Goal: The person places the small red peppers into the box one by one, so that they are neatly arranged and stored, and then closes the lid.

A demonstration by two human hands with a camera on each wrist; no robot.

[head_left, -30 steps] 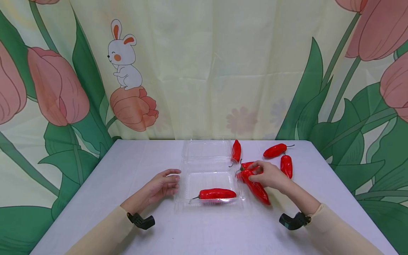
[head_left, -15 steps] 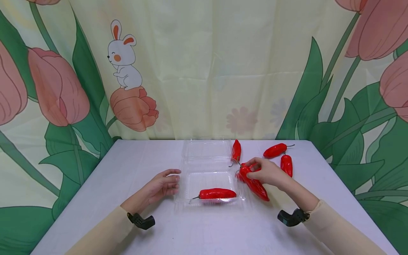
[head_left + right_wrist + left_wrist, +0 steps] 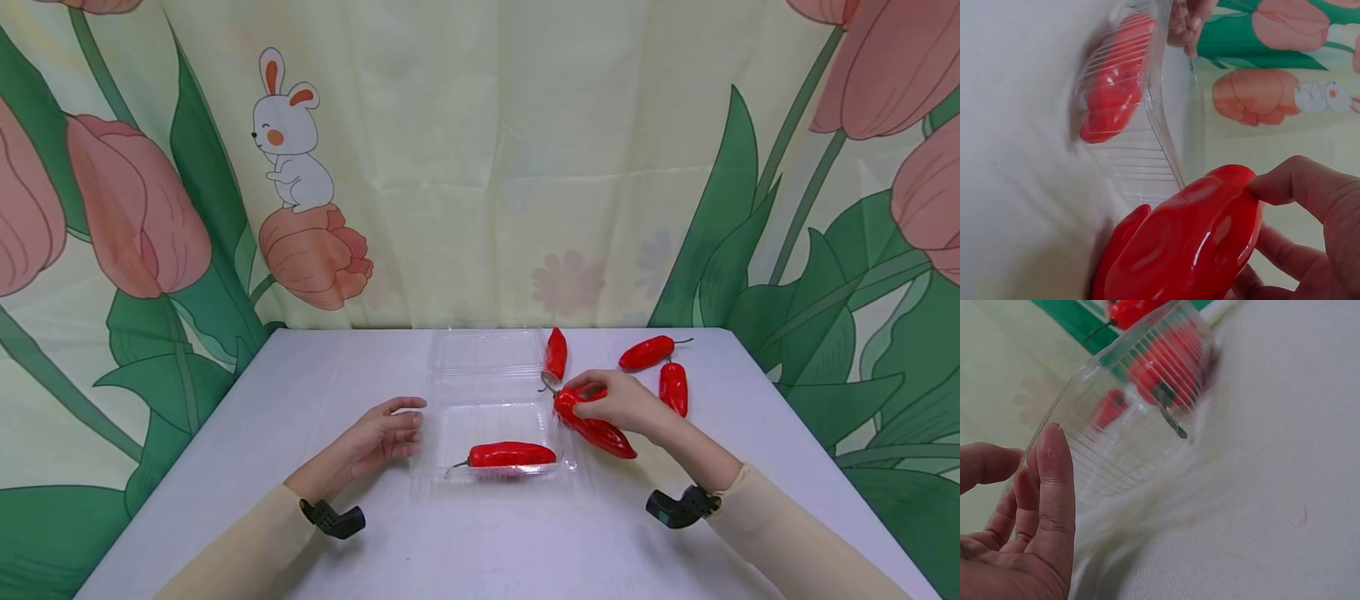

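A: Where is the held pepper (image 3: 606,437)?
B: At the right side of the clear container (image 3: 467,421), its blunt end tilting down toward the front right. It overlaps the container's right edge as the head view shows it; I can't tell whether they touch.
A: And the grip on it?
B: The right hand (image 3: 628,406) pinches it near its stem end, thumb on one side, fingers on the other.
A: Anything just below it?
B: Yes, in the right wrist view a second pepper (image 3: 1119,247) peeks out beside it, largely covered.
A: What about the left hand (image 3: 381,437)?
B: It's at the container's left rim. The thumb and fingers lightly pinch that edge, the gap between them narrow.
A: What's inside the container?
B: One boxed pepper (image 3: 513,454), lying crosswise along the front wall, stem to the left. The lid (image 3: 487,350) lies folded back behind.
A: Any more peppers?
B: A back pepper (image 3: 556,354) sits just right of the lid. Farther right, near each other, are a long-stemmed pepper (image 3: 647,353) and a corner pepper (image 3: 673,390).
A: And around all that?
B: A white-covered table (image 3: 225,517), then a curtain (image 3: 435,167) printed with tulips and a rabbit (image 3: 296,133).
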